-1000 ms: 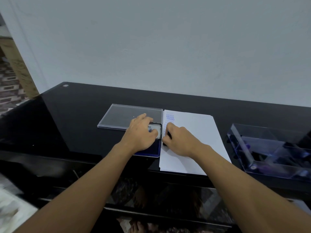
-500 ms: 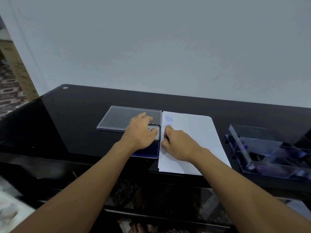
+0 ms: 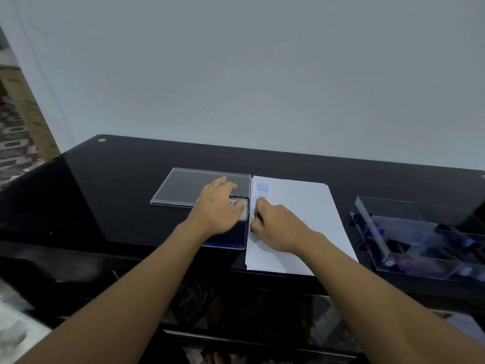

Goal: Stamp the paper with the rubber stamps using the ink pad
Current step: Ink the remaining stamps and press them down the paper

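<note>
A clear lid (image 3: 189,187) lies on the dark surface (image 3: 118,193); the left hand (image 3: 217,211) rests flat-fingered on the blue ink pad (image 3: 233,239) beside it. The right hand (image 3: 278,227) curls round a dark rubber stamp (image 3: 259,218) on the left edge of the paper (image 3: 301,206), just below the blue prints (image 3: 262,189).

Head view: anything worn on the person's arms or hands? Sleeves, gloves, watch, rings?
Nothing worn shows. The left forearm and right forearm are bare to the frame edge: no sleeves, watch or bands. The left hand and right hand are ungloved; no rings on the parts visible.
</note>
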{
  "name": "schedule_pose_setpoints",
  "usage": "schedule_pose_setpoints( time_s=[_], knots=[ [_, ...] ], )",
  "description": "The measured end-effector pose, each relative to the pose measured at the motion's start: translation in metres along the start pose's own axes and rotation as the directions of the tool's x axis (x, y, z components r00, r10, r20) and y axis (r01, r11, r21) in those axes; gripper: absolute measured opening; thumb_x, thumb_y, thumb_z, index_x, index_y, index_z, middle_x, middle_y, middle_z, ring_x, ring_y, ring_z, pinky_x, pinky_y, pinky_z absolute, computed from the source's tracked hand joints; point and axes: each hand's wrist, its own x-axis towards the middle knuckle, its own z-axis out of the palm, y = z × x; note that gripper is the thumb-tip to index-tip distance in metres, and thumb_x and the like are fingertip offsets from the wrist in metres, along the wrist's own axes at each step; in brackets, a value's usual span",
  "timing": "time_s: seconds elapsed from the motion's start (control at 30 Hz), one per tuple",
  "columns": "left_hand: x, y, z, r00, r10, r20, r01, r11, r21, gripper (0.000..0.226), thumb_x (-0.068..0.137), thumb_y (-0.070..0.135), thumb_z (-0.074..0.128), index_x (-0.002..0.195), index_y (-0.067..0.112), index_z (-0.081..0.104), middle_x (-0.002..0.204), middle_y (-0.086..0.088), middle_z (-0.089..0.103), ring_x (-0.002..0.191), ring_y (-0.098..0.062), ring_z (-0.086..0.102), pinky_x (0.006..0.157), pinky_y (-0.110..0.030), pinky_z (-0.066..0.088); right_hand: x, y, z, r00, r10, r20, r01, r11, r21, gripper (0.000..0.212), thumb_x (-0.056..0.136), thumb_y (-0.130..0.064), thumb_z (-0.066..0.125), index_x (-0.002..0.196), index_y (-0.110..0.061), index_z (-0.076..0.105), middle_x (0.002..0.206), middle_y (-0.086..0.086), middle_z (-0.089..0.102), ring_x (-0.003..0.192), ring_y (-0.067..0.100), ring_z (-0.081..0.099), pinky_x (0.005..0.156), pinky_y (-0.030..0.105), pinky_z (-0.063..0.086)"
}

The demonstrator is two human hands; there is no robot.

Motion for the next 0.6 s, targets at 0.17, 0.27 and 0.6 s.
schedule_pose_setpoints(
  time_s=[0.17,0.27,0.6],
  knots=[
    [-0.0006,0.0018,-0.0021,1.000,0.004,-0.007,-0.004,1.000,0.001,0.054,0.097,0.028,0.053,0.149,0.019,0.041,0.164,-0.003,0.022,0.151,-0.023,0.016,0.122,-0.045,0.021,-0.0041,-0.0008,0.0027,0.999,-0.026,-0.025,0.025,0.999,-0.033,0.013,0.099,-0.023,0.042,0.093,-0.013,0.035,0.078,0.009,0.056,0.069,0.032,0.051,0.060,0.039,0.038],
    [-0.0001,0.0019,-0.0030,1.000,0.010,-0.010,-0.010,1.000,0.000,0.054,0.097,0.028,0.052,0.149,0.018,0.042,0.164,-0.003,0.023,0.151,-0.023,0.017,0.121,-0.045,0.022,-0.0034,-0.0008,0.0020,1.000,-0.023,-0.019,0.022,0.999,-0.028,0.013,0.099,-0.023,0.042,0.093,-0.013,0.036,0.080,0.010,0.057,0.069,0.032,0.051,0.060,0.039,0.038],
    [0.0011,0.0009,-0.0013,1.000,0.006,-0.011,-0.006,1.000,0.000,0.053,0.097,0.029,0.051,0.149,0.019,0.041,0.164,-0.002,0.022,0.151,-0.022,0.016,0.121,-0.044,0.021,0.0041,-0.0031,-0.0057,0.999,0.034,0.034,-0.035,0.999,0.028,0.012,0.099,-0.024,0.045,0.092,-0.015,0.039,0.077,0.002,0.052,0.067,0.022,0.048,0.061,0.036,0.039]
  ],
)
